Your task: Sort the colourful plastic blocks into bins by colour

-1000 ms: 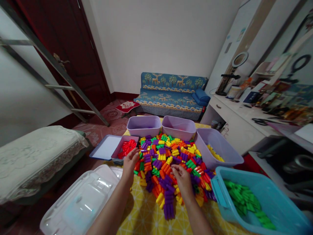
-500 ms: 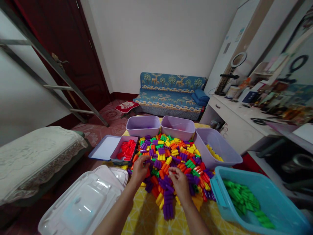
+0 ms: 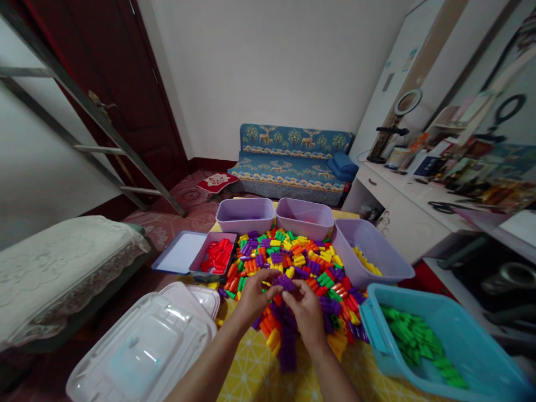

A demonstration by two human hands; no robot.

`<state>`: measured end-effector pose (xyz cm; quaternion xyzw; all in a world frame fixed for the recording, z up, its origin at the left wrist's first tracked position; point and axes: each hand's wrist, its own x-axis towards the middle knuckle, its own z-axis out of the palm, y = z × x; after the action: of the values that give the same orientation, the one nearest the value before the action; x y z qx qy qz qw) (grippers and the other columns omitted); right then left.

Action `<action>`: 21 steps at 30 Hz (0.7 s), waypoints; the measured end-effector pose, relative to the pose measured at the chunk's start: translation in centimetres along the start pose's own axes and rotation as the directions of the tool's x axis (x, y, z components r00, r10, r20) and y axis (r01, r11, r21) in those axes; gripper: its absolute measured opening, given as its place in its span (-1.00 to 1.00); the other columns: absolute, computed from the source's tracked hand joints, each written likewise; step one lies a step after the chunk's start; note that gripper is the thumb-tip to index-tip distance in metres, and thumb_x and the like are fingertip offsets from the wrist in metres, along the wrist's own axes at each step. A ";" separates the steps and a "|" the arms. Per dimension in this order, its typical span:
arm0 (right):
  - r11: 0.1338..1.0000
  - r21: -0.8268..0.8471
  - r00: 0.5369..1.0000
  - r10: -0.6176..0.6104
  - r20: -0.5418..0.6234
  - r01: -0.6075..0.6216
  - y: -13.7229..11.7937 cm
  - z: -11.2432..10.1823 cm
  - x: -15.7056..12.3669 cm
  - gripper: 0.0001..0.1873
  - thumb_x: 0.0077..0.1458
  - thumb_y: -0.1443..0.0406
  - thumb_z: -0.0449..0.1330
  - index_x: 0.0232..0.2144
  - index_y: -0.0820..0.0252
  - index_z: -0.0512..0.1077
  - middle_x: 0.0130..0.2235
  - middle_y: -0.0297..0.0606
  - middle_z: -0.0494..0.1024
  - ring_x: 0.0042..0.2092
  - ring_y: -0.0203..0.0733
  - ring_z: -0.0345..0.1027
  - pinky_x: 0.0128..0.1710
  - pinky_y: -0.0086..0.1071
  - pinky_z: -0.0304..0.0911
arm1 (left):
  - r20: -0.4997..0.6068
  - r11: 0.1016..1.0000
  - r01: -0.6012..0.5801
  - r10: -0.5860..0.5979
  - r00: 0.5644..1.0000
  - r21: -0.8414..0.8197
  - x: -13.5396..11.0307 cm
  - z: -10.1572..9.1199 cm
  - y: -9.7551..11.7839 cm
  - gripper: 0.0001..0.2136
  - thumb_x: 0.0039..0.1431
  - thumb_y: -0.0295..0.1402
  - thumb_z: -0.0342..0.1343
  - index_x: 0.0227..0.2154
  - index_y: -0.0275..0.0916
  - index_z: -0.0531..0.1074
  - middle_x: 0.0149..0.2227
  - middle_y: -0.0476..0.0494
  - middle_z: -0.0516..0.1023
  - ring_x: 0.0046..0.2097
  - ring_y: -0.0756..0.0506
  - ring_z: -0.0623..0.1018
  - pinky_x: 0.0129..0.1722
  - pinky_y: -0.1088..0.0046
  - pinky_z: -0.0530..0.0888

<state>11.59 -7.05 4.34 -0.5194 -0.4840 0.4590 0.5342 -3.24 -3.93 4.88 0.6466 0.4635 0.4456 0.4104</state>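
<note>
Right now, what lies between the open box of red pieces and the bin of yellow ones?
The heap of mixed-colour pieces fills that stretch, as the head view shows.

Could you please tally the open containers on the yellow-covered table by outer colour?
Lavender: 3 (back left bin, back middle bin, right-hand bin)
Turquoise: 1 (large bin with green pieces)
Dark: 1 (box with red pieces)
Total: 5
</note>
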 end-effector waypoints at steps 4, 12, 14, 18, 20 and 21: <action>1.000 -0.006 0.999 0.030 0.042 -0.029 1.3 -0.2 -0.3 -0.72 -0.06 0.18 0.28 -0.27 0.14 0.45 -0.27 -0.24 0.59 -0.23 -0.09 0.48 -0.25 -0.30 0.38 | 0.049 0.998 0.055 -0.054 0.997 -0.006 -1.0 0.7 -1.7 -0.75 0.09 -0.23 0.17 -0.23 -0.26 0.57 -0.37 -0.12 0.60 -0.36 -0.08 0.54 -0.34 0.45 0.46; 0.991 -0.121 0.997 0.054 -0.051 -0.059 3.3 -2.0 0.4 -0.56 -0.06 -0.01 0.26 -0.28 0.21 0.51 -0.28 -0.14 0.61 -0.24 -0.02 0.48 -0.28 -0.26 0.39 | 0.047 0.957 -0.050 0.038 0.998 0.287 -1.5 0.4 -2.4 -0.77 0.21 -0.29 0.03 -0.22 -0.17 0.57 -0.28 -0.12 0.61 -0.23 -0.11 0.56 -0.22 0.43 0.43; 0.992 -0.112 0.996 0.057 -0.074 -0.065 3.5 -2.1 0.5 -0.53 -0.06 -0.01 0.26 -0.23 0.24 0.51 -0.25 -0.11 0.61 -0.22 -0.01 0.49 -0.25 -0.23 0.40 | 0.030 0.967 -0.039 0.032 0.999 0.252 -1.5 0.8 -2.4 -0.76 0.18 -0.28 0.07 -0.15 -0.18 0.54 -0.21 -0.15 0.61 -0.18 -0.12 0.56 -0.17 0.40 0.44; 0.995 0.007 0.994 0.104 0.023 -0.104 3.8 -1.4 0.1 -0.48 -0.05 0.06 0.27 -0.08 0.24 0.46 -0.26 -0.12 0.62 -0.25 -0.04 0.51 -0.24 -0.20 0.42 | 0.026 0.990 0.021 -0.024 0.999 0.140 -1.6 1.7 -3.0 -0.71 0.08 -0.33 0.14 -0.11 -0.21 0.52 -0.21 -0.14 0.62 -0.24 -0.11 0.56 -0.21 0.40 0.46; 0.995 0.043 0.995 0.087 0.044 -0.089 3.9 -1.3 0.0 -0.48 -0.02 0.10 0.25 -0.03 0.23 0.43 -0.23 -0.12 0.62 -0.19 -0.04 0.51 -0.17 -0.18 0.41 | -0.034 0.995 0.077 -0.075 0.997 0.070 -1.4 1.8 -3.7 -0.75 0.09 -0.31 0.12 -0.18 -0.25 0.52 -0.29 -0.12 0.61 -0.29 -0.10 0.55 -0.27 0.41 0.46; 0.997 0.024 0.998 0.067 0.016 -0.067 3.9 -1.5 0.1 -0.50 0.00 0.10 0.22 -0.03 0.22 0.43 -0.21 -0.11 0.61 -0.17 -0.05 0.51 -0.14 -0.17 0.40 | -0.084 0.994 0.112 -0.110 0.990 0.017 -1.2 1.8 -4.1 -0.76 0.10 -0.27 0.12 -0.21 -0.27 0.52 -0.32 -0.12 0.60 -0.30 -0.10 0.55 -0.29 0.42 0.46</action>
<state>13.13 -7.00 0.42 -0.5253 -0.4646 0.4865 0.5211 -2.69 -4.35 0.31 0.6052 0.5203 0.4434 0.4080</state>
